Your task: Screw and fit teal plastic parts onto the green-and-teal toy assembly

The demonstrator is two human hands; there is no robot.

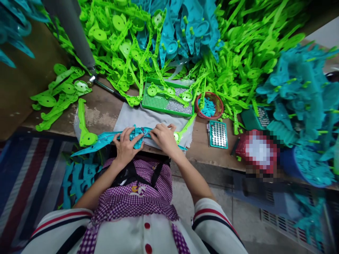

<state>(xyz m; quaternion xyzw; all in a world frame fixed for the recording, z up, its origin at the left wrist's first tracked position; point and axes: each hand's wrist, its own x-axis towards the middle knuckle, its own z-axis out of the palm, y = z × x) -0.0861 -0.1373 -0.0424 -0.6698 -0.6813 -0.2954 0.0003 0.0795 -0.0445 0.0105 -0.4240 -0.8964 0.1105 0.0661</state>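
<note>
A long blue plastic shell lies across the table's front edge, with thin dark wires on its middle part. Lime-green plastic arms with round ends stick out from both of its sides. My left hand grips the shell around its middle, fingers over the top. Close beside it, my right hand has its fingertips pinched together at the wired part of the shell; anything small between them is hidden. A grey cloth lies beneath and behind the shell.
Behind the cloth stands a green tray of small metal screws, beside a red basket of blue pieces. A case of round silver discs lies to the right. Green arms and blue shells pile up behind. A screwdriver hangs at left.
</note>
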